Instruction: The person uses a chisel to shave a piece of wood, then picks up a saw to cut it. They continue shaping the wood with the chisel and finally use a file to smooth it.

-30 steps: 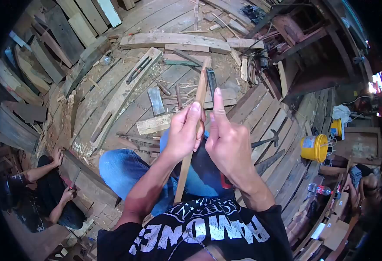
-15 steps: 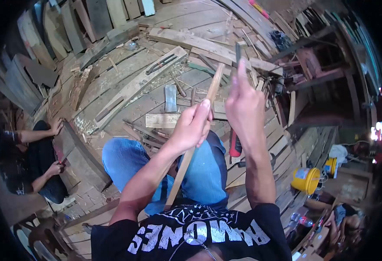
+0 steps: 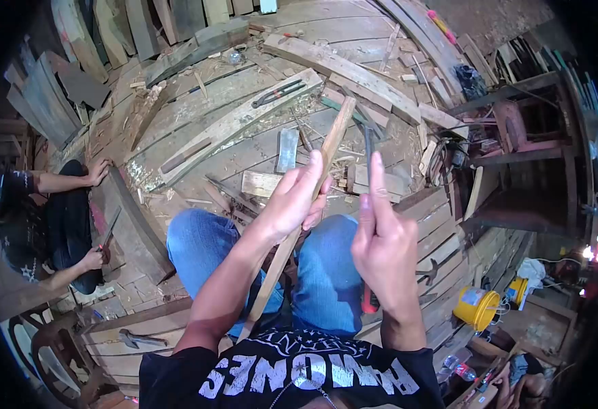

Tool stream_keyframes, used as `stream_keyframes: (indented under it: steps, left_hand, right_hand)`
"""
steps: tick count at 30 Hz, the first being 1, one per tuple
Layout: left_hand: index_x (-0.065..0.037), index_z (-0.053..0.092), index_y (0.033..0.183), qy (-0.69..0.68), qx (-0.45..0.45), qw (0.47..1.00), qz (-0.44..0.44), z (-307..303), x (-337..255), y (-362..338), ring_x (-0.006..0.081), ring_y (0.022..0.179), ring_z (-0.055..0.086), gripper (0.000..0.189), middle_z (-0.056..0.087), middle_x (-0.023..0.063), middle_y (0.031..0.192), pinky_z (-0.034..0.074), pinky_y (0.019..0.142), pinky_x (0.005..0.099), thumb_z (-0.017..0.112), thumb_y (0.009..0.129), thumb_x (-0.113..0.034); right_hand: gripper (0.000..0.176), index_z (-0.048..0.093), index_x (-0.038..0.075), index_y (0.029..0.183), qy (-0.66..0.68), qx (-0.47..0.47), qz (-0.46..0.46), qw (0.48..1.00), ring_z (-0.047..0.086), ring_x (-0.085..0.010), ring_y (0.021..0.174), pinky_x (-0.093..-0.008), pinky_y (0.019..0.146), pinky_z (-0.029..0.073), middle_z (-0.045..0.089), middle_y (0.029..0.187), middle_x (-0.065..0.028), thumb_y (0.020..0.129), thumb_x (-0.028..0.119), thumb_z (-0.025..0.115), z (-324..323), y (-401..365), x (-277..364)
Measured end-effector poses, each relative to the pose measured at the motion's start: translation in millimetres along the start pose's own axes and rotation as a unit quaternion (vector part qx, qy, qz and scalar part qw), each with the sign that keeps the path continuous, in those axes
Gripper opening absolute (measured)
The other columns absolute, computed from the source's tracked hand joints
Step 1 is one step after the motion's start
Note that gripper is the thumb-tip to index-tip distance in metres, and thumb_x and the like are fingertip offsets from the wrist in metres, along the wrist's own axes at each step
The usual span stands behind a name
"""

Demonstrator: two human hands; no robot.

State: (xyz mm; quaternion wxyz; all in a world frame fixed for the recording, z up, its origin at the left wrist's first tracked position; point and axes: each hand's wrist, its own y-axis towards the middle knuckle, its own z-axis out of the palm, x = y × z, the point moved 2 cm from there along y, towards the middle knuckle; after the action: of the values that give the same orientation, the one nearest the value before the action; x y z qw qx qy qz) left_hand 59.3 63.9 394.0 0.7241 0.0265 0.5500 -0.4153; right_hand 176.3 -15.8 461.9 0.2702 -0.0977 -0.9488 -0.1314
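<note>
My left hand (image 3: 295,201) is closed around a long wooden stick (image 3: 338,126), thumb lying along its upper side. The stick slants from between my knees up and away, its lower end near my shirt. To the right of it, my right hand (image 3: 386,249) grips a long dark-bladed tool (image 3: 369,142) with a red handle end showing below the fist. My index finger is stretched along the blade, which points away from me. The blade stands apart from the stick, a little to its right. Most of the handle is hidden by my palm.
Pincers (image 3: 278,93) rest on a long board (image 3: 227,129) ahead. A flat metal piece (image 3: 287,150) and wood offcuts litter the plank floor. A hammer (image 3: 142,339) lies at lower left, near another person (image 3: 47,225) holding a blade. Yellow bucket (image 3: 477,308) at right.
My right hand has drawn the tool back toward my body, its blade tip now lower in view. The left hand keeps its hold on the stick. The whole view has shifted slightly.
</note>
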Motion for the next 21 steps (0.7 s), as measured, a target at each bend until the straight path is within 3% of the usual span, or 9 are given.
stream_keyframes:
  steps: [1, 5, 14, 16, 19, 21]
  left_hand:
    - [-0.008, 0.044, 0.078, 0.013, -0.009, 1.0, -0.001, 2, 1, 0, 0.0072, 0.04, 0.032, 0.06, 0.034, -0.0041, 0.052, 0.029, 0.038, 0.0234, 0.025, 0.097, -0.061]
    - [-0.008, 0.045, 0.078, -0.005, -0.016, 0.999, -0.033, 7, 6, 0, 0.0074, 0.038, 0.029, 0.057, 0.032, -0.0048, 0.049, 0.026, 0.037, 0.024, 0.03, 0.098, -0.059]
    - [-0.009, 0.047, 0.069, 0.082, -0.058, 0.994, 0.035, 7, 16, 8, 0.0067, 0.037, 0.03, 0.059, 0.034, -0.0052, 0.049, 0.025, 0.036, 0.0235, 0.029, 0.099, -0.057]
    - [-0.006, 0.049, 0.064, 0.092, -0.053, 0.993, 0.051, 11, 15, 5, 0.0092, 0.05, 0.041, 0.059, 0.043, -0.0021, 0.055, 0.034, 0.046, 0.0286, 0.03, 0.101, -0.049]
    - [-0.006, 0.049, 0.065, 0.104, -0.082, 0.99, 0.038, 9, 7, 4, 0.0087, 0.048, 0.04, 0.058, 0.042, -0.0023, 0.055, 0.033, 0.045, 0.0284, 0.031, 0.101, -0.048]
    - [-0.007, 0.049, 0.064, 0.09, -0.067, 0.993, 0.032, 8, 5, 6, 0.0087, 0.046, 0.04, 0.059, 0.04, -0.0027, 0.053, 0.033, 0.044, 0.0284, 0.03, 0.101, -0.049]
  right_hand:
    - [0.059, 0.039, 0.005, 0.142, -0.009, 0.001, -0.036, 0.999, 0.055, -0.0281, 0.041, -0.0408, 0.043, 0.042, 0.051, 0.049, -0.0145, 0.086, 0.002, 0.058, 2, -1, 0]
    - [0.063, 0.037, 0.009, 0.144, -0.037, 0.052, 0.004, 0.998, 0.06, -0.0343, 0.05, -0.0426, 0.05, 0.045, 0.057, 0.058, -0.0195, 0.084, -0.003, 0.055, 6, -2, 5]
    - [0.067, 0.034, 0.0, 0.143, -0.148, 0.073, 0.01, 0.986, 0.058, -0.0345, 0.046, -0.0447, 0.048, 0.047, 0.058, 0.056, -0.019, 0.08, 0.0, 0.056, 19, -1, 11]
    - [0.066, 0.034, -0.001, 0.142, -0.133, 0.053, 0.016, 0.99, 0.058, -0.0343, 0.045, -0.0446, 0.047, 0.046, 0.057, 0.054, -0.0189, 0.08, 0.0, 0.056, 21, 5, 9]
    - [0.065, 0.034, -0.004, 0.141, -0.099, 0.029, 0.011, 0.995, 0.057, -0.0342, 0.044, -0.0444, 0.046, 0.045, 0.054, 0.051, -0.0185, 0.08, -0.001, 0.055, 23, 12, 5]
    - [0.072, 0.03, -0.005, 0.143, -0.103, 0.057, -0.015, 0.993, 0.061, -0.033, 0.047, -0.0448, 0.047, 0.05, 0.057, 0.052, -0.0172, 0.077, 0.005, 0.057, 23, 15, 4]
